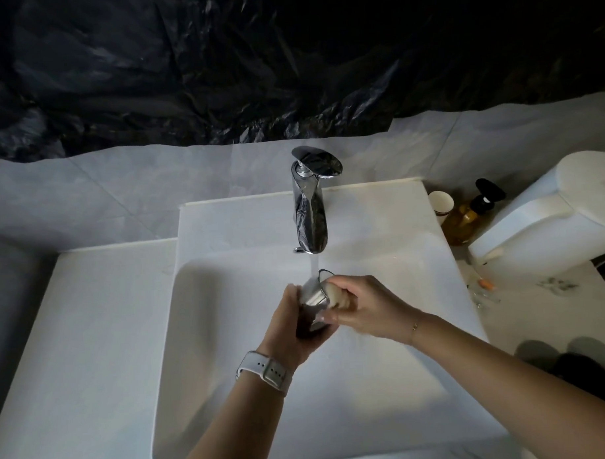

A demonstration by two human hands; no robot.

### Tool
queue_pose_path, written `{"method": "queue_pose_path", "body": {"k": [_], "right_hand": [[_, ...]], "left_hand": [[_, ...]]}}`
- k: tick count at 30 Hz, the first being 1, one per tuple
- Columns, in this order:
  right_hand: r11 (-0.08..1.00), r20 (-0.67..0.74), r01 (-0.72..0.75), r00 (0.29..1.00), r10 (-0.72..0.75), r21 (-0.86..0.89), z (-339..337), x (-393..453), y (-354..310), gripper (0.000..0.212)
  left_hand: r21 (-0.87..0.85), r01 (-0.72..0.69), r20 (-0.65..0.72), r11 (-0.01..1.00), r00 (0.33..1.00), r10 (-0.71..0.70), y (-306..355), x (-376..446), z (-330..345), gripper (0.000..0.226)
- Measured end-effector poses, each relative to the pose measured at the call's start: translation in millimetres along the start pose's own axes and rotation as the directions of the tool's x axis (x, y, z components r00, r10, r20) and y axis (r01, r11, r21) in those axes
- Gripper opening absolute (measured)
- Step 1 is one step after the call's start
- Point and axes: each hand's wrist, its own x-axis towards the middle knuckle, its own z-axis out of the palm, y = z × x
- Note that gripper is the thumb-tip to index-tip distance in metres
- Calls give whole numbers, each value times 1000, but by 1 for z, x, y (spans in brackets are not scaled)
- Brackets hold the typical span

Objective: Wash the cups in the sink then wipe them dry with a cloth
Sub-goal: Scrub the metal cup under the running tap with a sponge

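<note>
Both hands are closed around one cup (312, 297): it is gripped by the left hand (291, 327) and a pale sponge (336, 295) is pressed on it by the right hand (362, 311), under running water (314, 265) from the faucet (310, 208), over the white sink (229, 335).

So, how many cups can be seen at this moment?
2: a metal cup held in both hands under the running tap, and a paper cup on the counter by the soap bottle. Others may be hidden.
</note>
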Motion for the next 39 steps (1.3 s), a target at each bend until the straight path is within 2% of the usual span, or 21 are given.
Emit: {"method": "queue_pose_path", "body": {"k": [2, 4, 7, 8, 10, 12, 14, 16, 18, 21, 23, 24, 26, 28, 29, 30, 31, 33, 35, 36, 39], "right_hand": [[999, -172, -18, 985, 25, 41, 13, 4, -3, 39], [988, -337, -113, 931, 143, 107, 23, 10, -8, 42], [933, -422, -266, 837, 349, 243, 33, 17, -18, 49], [926, -409, -293, 835, 369, 237, 35, 17, -20, 48], [940, -301, -243, 902, 310, 239, 39, 13, -19, 35], [941, -64, -149, 982, 176, 304, 35, 7, -13, 30], [954, 158, -123, 984, 81, 275, 21, 2, -6, 35], [992, 206, -49, 978, 25, 113, 10, 0, -1, 33], [999, 127, -32, 992, 27, 34, 10, 3, 8, 34], [978, -90, -72, 992, 91, 196, 22, 9, 1, 23], [926, -252, -114, 944, 214, 359, 28, 17, -7, 15], [878, -269, -175, 909, 318, 446, 28, 23, -8, 19], [705, -170, -355, 813, 557, 614, 29, 35, -11, 18], [592, -63, -470, 747, 662, 654, 35, 40, -9, 17], [603, -71, -470, 749, 659, 644, 37, 39, -9, 20], [663, -120, -419, 784, 609, 621, 39, 35, -11, 23], [746, -178, -334, 840, 513, 576, 42, 29, -12, 25], [909, -230, -169, 935, 270, 380, 46, 19, -8, 32], [985, -197, -114, 971, 138, 127, 42, 18, -4, 41], [990, -185, -109, 975, 124, 88, 41, 19, -3, 40], [962, -269, -128, 943, 194, 242, 35, 20, -13, 27]], "left_hand": [[36, -119, -22, 992, 993, 120, -6, 3, 4, 38], [65, -234, -67, 970, 969, 238, -8, 4, 8, 39], [107, -311, -194, 944, 925, 326, -6, 5, 8, 34], [141, -304, -212, 942, 920, 329, -3, 5, 6, 30], [169, -230, -169, 958, 951, 258, 5, 5, 1, 27], [121, -98, -112, 988, 987, 112, 13, 4, -3, 28], [90, 11, -107, 996, 994, -1, 18, 3, -7, 28], [64, 72, -67, 995, 995, -67, 20, 3, -8, 26], [56, 72, -41, 996, 997, -70, 20, 3, -6, 26], [134, -111, -65, 985, 991, 120, 9, 9, -2, 36], [134, -290, -83, 948, 950, 302, -5, 11, 3, 38], [149, -374, -131, 915, 910, 393, -14, 12, 4, 33], [320, -532, -231, 784, 759, 609, -23, 12, 3, 15], [466, -602, -202, 649, 641, 740, -24, 11, -1, 8], [457, -598, -202, 659, 652, 731, -22, 12, -4, 9], [404, -563, -215, 721, 708, 673, -17, 13, -6, 9], [323, -485, -226, 813, 794, 564, -10, 12, -6, 11], [129, -212, -144, 969, 963, 230, 6, 8, -7, 24], [11, 19, -9, 1000, 1000, -19, 18, 2, -9, 28], [-7, 58, 44, 998, 997, -57, 20, 1, -10, 29], [68, -48, 97, 997, 994, 42, 15, 1, -9, 36]]}}
